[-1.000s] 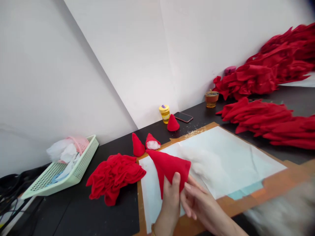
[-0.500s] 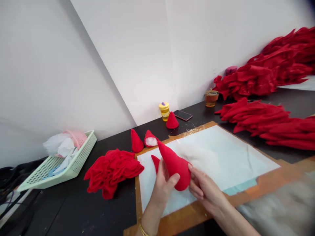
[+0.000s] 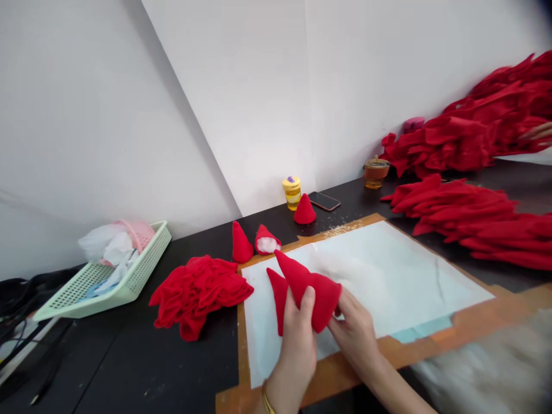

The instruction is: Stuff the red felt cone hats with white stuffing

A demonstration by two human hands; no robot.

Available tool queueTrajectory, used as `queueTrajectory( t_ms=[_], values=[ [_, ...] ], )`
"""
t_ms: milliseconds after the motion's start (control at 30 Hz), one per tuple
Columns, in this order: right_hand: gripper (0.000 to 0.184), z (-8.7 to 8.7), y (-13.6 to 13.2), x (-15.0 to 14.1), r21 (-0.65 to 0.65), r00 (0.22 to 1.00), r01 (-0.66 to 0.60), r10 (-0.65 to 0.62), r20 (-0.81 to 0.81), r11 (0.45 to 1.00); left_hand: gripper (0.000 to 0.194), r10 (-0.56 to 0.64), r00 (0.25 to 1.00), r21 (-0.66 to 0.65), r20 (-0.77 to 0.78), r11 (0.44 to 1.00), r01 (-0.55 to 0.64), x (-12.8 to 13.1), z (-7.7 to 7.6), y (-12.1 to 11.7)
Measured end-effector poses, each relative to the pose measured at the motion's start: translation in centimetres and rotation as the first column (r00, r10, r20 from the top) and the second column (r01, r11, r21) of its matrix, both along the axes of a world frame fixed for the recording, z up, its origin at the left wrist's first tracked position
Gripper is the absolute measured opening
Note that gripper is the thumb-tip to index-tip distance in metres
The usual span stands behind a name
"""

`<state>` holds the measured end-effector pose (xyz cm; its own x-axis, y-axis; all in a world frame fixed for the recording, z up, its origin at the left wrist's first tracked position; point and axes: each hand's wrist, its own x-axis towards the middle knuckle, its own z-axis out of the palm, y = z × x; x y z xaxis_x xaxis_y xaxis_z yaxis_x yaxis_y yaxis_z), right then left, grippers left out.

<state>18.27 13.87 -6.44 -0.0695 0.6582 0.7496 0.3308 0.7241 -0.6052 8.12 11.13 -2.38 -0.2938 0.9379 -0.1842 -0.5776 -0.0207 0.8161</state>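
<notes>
The left hand (image 3: pixel 297 339) is gripping a red felt cone (image 3: pixel 308 284) from the near side, thumb pressed up against its wide end and the fingers curled behind it. The right hand (image 3: pixel 356 330) is meeting the same cone at its lower right edge; its fingertips seem to be tucked under or into the open end, though the fabric is hiding them, so I cannot tell whether they are pinching it. The cone is being held just above the white paper sheet (image 3: pixel 388 276), near that sheet's left edge, with its tip pointing away and to the left. A second flat red piece (image 3: pixel 278 290) is showing behind the left hand, partly covered by it.

The paper is lying on an orange-brown board (image 3: pixel 474 322) at the near edge of the black bench (image 3: pixel 129 356). Just off the board's left edge a heap of red felt pieces (image 3: pixel 198 290) is sitting on the bench. Past the board's far left corner two small cones are standing, one closed (image 3: pixel 241 244) and one showing white stuffing (image 3: pixel 267 241), with another cone (image 3: pixel 305 210) farther back beside a yellow tub (image 3: pixel 292 191) and a phone (image 3: pixel 324 201). A pale green basket (image 3: pixel 129 287) of white and pink scraps is resting toward the bench's left end. Along the right side, long piles of red felt (image 3: pixel 466 213) are stretching toward the far wall, with an amber cup (image 3: pixel 374 172) near them.
</notes>
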Motion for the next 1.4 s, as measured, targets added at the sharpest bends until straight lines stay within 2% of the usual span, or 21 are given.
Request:
queueTrajectory(
  t_ms=[100,200,233,333,400,500,600,667,767,833,867,933,1000,1033,1100,1167,1233,1300,1400],
  values=[
    [0.021,-0.2,0.6,0.2,0.041,0.991,0.136,-0.135,-0.02,0.99,0.073,0.028,0.999,0.013,-0.018,1.0,-0.028,1.1,-0.6,-1.0],
    [0.04,-0.4,1.1,0.9,0.121,0.968,0.25,-0.247,-0.041,0.961,0.073,0.019,1.0,0.0,-0.01,1.0,-0.019,1.8,-1.1,-1.3],
    [0.044,-0.4,1.2,1.1,0.146,0.971,0.237,-0.237,-0.017,0.961,0.073,0.004,1.0,-0.006,-0.013,1.0,-0.004,2.1,-1.2,-1.3],
    [0.027,-0.3,1.5,1.7,0.154,0.989,0.119,-0.132,0.072,0.981,0.068,-0.051,0.998,-0.019,-0.024,0.999,0.05,2.6,-1.7,-1.5],
    [0.024,-0.2,1.6,2.0,0.169,0.991,0.095,-0.109,0.073,0.981,0.063,-0.104,0.994,-0.001,-0.022,0.995,0.104,2.4,-1.7,-1.7],
    [0.025,0.1,1.6,2.3,0.237,0.993,0.074,-0.093,0.069,0.969,0.06,-0.237,0.971,0.006,-0.007,0.971,0.237,0.6,-1.3,-1.4],
    [0.028,0.3,1.8,2.2,0.283,0.987,-0.047,0.002,0.159,0.958,0.061,-0.342,0.939,-0.057,-0.017,0.938,0.341,-2.2,-0.4,-0.3],
    [0.029,0.4,2.1,2.0,0.274,0.971,-0.141,0.08,0.224,0.951,0.062,-0.376,0.923,-0.105,-0.084,0.924,0.367,-3.7,0.2,0.6],
    [0.026,0.8,2.3,2.3,0.166,0.948,-0.273,0.236,0.214,0.947,0.059,-0.421,0.879,-0.169,-0.225,0.905,0.39,-4.6,0.7,1.6],
    [0.018,1.3,2.4,3.2,0.017,0.924,-0.364,0.358,0.135,0.931,0.053,-0.391,0.875,-0.177,-0.286,0.919,0.353,-4.6,0.6,2.0],
    [0.017,1.6,2.5,3.8,-0.08,0.906,-0.41,0.416,0.075,0.908,0.052,-0.357,0.884,-0.17,-0.302,0.933,0.318,-4.5,0.5,2.1],
    [0.027,2.2,2.8,5.1,-0.286,0.869,-0.49,0.487,-0.087,0.823,0.054,-0.25,0.917,-0.152,-0.31,0.965,0.212,-4.2,0.2,2.3],
    [0.04,2.8,3.3,5.7,-0.448,0.854,-0.52,0.454,-0.254,0.727,0.057,-0.159,0.941,-0.147,-0.3,0.982,0.119,-3.9,-0.1,2.5],
    [0.046,3.0,3.5,5.5,-0.508,0.861,-0.508,0.412,-0.296,0.696,0.058,-0.117,0.948,-0.141,-0.297,0.987,0.077,-3.8,-0.2,2.5],
    [0.051,3.3,3.8,4.3,-0.61,0.897,-0.44,0.347,-0.272,0.659,0.059,-0.057,0.953,-0.119,-0.296,0.993,0.022,-3.1,-0.5,2.6],
    [0.047,3.2,3.8,2.1,-0.674,0.932,-0.345,0.324,-0.163,0.653,0.058,-0.003,0.954,-0.082,-0.301,0.996,-0.022,-2.2,-0.9,2.7],
    [0.043,2.9,3.5,-0.1,-0.687,0.957,-0.259,0.276,-0.088,0.679,0.056,0.073,0.954,-0.049,-0.292,0.995,-0.092,-1.3,-1.6,2.7],
    [0.039,2.4,3.0,-1.6,-0.662,0.975,-0.206,0.206,-0.08,0.72,0.054,0.139,0.949,-0.027,-0.282,0.988,-0.153,-0.7,-2.2,2.6],
    [0.036,1.9,3.0,-1.8,-0.641,0.976,-0.218,0.179,-0.126,0.736,0.055,0.117,0.953,-0.045,-0.28,0.99,-0.135,-1.0,-2.7,2.2]
  ],
)
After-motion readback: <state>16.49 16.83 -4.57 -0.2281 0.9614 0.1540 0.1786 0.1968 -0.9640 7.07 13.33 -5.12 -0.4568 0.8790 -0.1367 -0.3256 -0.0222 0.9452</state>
